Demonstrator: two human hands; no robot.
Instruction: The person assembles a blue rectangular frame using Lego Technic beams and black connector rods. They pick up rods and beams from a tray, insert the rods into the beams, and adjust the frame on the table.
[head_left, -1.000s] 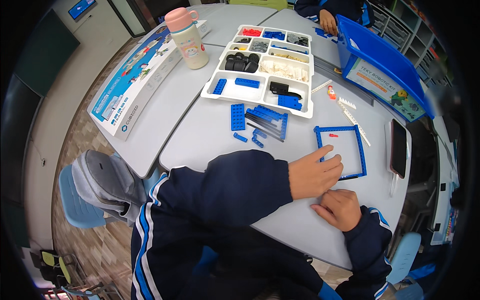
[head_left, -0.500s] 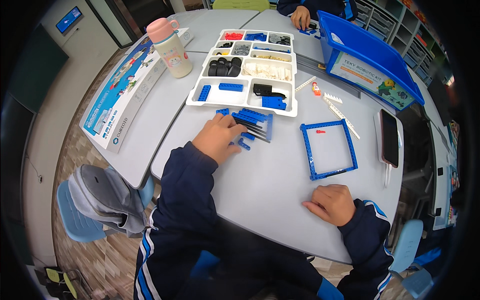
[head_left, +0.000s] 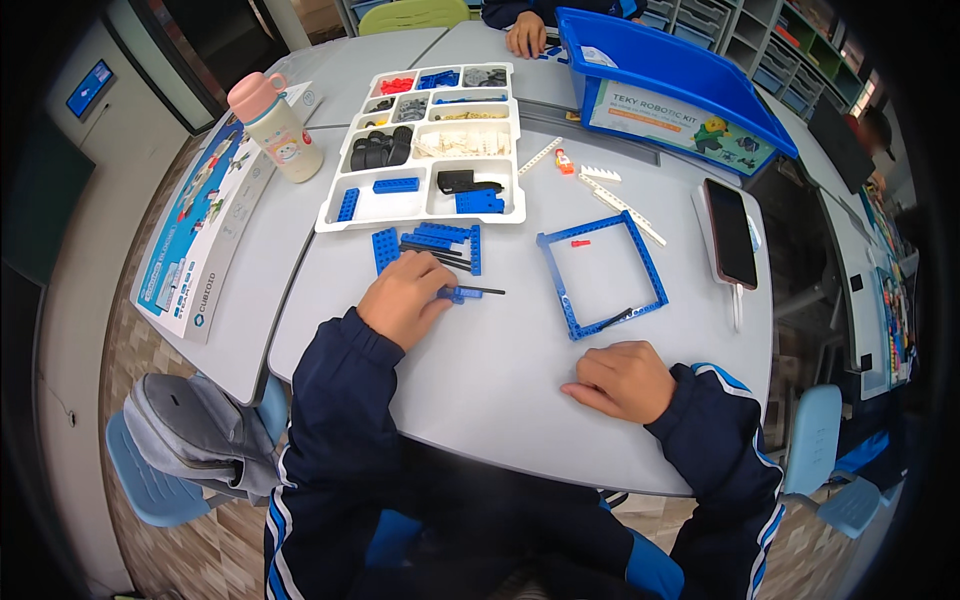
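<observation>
Left hand on the table, fingers curled over a small blue piece with a black axle sticking out to the right; grip narrow, pinching the piece against the table. Just above it, a loose pile of blue beams and black axles. Right hand resting flat near the table's front edge, fingers loosely curled, holding nothing. Blue square frame between the hands and further back, a tiny red peg inside it. White parts tray behind the pile, pink-capped bottle to its left, phone right of the frame, blue bin at the back.
</observation>
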